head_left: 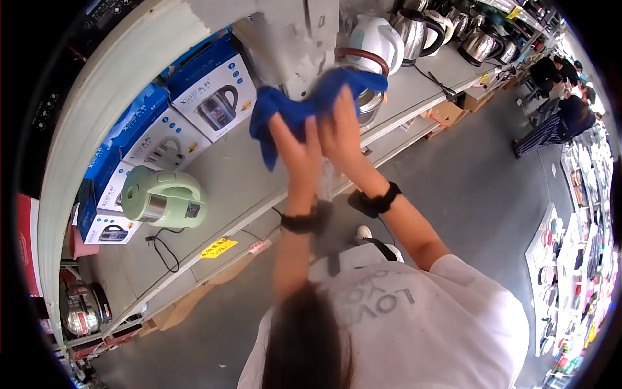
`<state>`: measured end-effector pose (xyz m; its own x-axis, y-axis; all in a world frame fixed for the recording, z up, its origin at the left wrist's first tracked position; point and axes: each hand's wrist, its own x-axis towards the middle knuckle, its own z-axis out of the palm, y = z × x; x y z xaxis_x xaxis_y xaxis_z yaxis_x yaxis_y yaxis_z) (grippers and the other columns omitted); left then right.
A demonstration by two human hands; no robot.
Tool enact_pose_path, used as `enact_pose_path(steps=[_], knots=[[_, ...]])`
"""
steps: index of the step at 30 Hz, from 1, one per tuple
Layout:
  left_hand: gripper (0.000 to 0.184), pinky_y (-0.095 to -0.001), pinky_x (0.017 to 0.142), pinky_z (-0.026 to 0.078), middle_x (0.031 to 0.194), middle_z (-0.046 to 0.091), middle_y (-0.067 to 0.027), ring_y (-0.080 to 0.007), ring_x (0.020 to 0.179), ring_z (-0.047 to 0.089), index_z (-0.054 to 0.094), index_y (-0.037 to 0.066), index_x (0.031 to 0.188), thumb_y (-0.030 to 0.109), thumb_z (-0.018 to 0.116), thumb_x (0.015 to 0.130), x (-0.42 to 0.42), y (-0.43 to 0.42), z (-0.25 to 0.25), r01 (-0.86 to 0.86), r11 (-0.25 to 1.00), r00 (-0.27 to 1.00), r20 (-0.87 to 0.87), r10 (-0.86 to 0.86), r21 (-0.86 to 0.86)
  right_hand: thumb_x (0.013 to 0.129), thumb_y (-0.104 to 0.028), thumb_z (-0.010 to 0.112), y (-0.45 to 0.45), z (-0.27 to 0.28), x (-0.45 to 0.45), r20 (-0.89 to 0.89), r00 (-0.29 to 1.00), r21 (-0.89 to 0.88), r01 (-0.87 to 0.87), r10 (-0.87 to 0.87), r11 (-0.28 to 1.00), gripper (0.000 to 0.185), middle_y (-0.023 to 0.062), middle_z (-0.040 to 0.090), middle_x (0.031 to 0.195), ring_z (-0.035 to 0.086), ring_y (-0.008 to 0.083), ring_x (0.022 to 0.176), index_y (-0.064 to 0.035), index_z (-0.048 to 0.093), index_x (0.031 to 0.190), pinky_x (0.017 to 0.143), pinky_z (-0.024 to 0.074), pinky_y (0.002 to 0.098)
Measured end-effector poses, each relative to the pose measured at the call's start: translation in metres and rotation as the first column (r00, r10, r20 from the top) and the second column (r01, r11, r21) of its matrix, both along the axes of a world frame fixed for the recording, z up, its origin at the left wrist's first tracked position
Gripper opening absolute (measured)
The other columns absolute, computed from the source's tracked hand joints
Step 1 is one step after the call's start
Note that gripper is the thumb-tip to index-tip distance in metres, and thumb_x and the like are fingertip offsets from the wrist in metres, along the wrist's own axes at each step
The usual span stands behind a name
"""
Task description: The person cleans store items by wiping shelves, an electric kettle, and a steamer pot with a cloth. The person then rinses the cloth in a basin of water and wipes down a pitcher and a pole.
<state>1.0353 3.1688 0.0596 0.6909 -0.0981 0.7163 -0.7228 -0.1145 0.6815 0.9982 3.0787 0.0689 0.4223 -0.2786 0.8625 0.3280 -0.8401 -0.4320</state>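
Note:
Both of my hands are on a blue cloth (285, 110), raised in front of the grey shelf upright. My left hand (298, 155) grips the cloth's left part, and a loose corner hangs down beside it. Close by on the right, my right hand (340, 133) holds the other part, its fingers pressed against the fabric and slightly blurred. Just behind the cloth's right end stands a shiny kettle (370, 107) with a brown handle, partly hidden. A light green electric kettle (172, 198) is on the shelf to the left, its black cord lying in front.
Boxed kettles (214, 97) in blue and white stand along the back left. Steel and white kettles (414, 32) line the shelf at the right. A yellow price tag (218, 248) sits on the shelf edge. Several people (560, 120) are farther off in the aisle.

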Motion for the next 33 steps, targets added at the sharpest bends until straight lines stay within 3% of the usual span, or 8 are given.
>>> enact_pose_path(steps=[8,11,13,17,22,25,30,33], knots=[[0.067,-0.0429,0.106,0.028,0.138,0.034,-0.036,-0.0441,0.126,0.039,0.016,-0.019,0.137,0.023,0.048,0.097,-0.004,-0.017,-0.083,-0.013,0.994,0.938,-0.344,0.049,0.105,0.089,0.0,0.048,0.0,-0.08,0.007,-0.114,0.979,0.329,-0.121,0.167,0.936,0.043,0.0299,0.051,0.121,0.051,0.0475,0.109,0.0075,0.04,0.13,0.095,0.0408,0.0454],[0.061,-0.0414,0.103,0.034,0.133,0.041,-0.0345,-0.0412,0.124,0.044,0.02,-0.015,0.139,0.019,0.048,0.097,-0.021,-0.011,-0.136,-0.176,0.902,0.931,-0.231,0.283,0.394,0.09,-0.002,0.049,0.016,-0.069,-0.022,-0.669,0.727,0.379,0.153,0.156,0.913,0.039,0.0282,0.056,0.113,0.055,0.0448,0.102,0.0068,0.044,0.128,0.091,0.0435,0.0434],[0.043,-0.0417,0.095,0.041,0.124,0.05,-0.0291,-0.0406,0.112,0.052,0.038,-0.009,0.13,0.014,0.049,0.096,-0.033,0.007,-0.142,-0.209,0.933,0.939,-0.206,0.275,0.293,0.092,-0.005,0.051,0.005,-0.167,-0.018,-0.454,0.887,0.236,0.21,-0.084,0.949,0.036,0.0151,0.062,0.103,0.06,0.0257,0.09,0.0013,0.046,0.127,0.083,0.0462,0.0323],[0.029,-0.0397,0.087,0.047,0.117,0.057,-0.0231,-0.0383,0.098,0.06,0.053,-0.003,0.119,0.014,0.051,0.096,-0.053,0.049,-0.144,-0.031,0.993,0.882,-0.465,0.081,0.113,0.096,-0.002,0.045,0.026,-0.132,-0.054,-0.131,0.985,0.566,-0.016,0.109,0.825,0.027,0.0146,0.062,0.107,0.058,0.0199,0.094,0.0054,0.05,0.122,0.084,0.0451,0.0297],[0.032,-0.0364,0.083,0.048,0.114,0.058,-0.0147,-0.0265,0.093,0.06,0.052,-0.001,0.119,0.025,0.044,0.101,-0.063,0.102,-0.122,0.062,0.997,0.683,-0.73,-0.016,0.036,0.075,0.002,0.05,0.069,-0.115,-0.027,-0.216,0.939,0.022,-0.27,0.268,0.963,0.059,0.0254,0.053,0.128,0.052,0.0411,0.117,0.0041,0.044,0.133,0.102,0.0378,0.0441],[0.037,-0.0364,0.076,0.051,0.116,0.059,-0.0122,-0.0251,0.092,0.061,0.053,-0.001,0.116,0.032,0.045,0.1,-0.06,0.117,-0.154,-0.083,0.988,0.551,-0.832,-0.065,-0.131,0.082,-0.003,0.051,0.111,-0.082,0.023,-0.383,0.765,0.126,-0.513,0.518,0.849,0.059,0.0207,0.041,0.142,0.045,0.0414,0.124,-0.0016,0.038,0.14,0.102,0.0366,0.0427],[0.034,-0.0333,0.062,0.051,0.084,0.065,-0.0078,-0.0208,0.073,0.063,0.059,-0.001,0.099,0.032,0.057,0.093,-0.061,0.17,-0.203,-0.061,0.961,0.375,-0.898,-0.228,-0.27,0.089,-0.019,0.053,0.14,-0.185,0.088,-0.639,0.768,-0.316,-0.212,-0.042,0.925,0.052,0.0179,0.038,0.145,0.037,0.0361,0.132,-0.0028,0.04,0.138,0.108,0.03,0.0419],[0.032,-0.0283,0.056,0.048,0.069,0.06,-0.0046,-0.0147,0.061,0.06,0.06,-0.001,0.095,0.031,0.06,0.091,-0.076,0.204,-0.208,0.186,0.968,0.317,-0.922,-0.22,-0.167,0.091,-0.023,0.052,0.164,-0.172,0.066,-0.669,0.741,-0.334,-0.375,0.064,0.865,0.048,0.0175,0.041,0.142,0.038,0.0358,0.131,-0.0016,0.044,0.134,0.108,0.031,0.0433]])
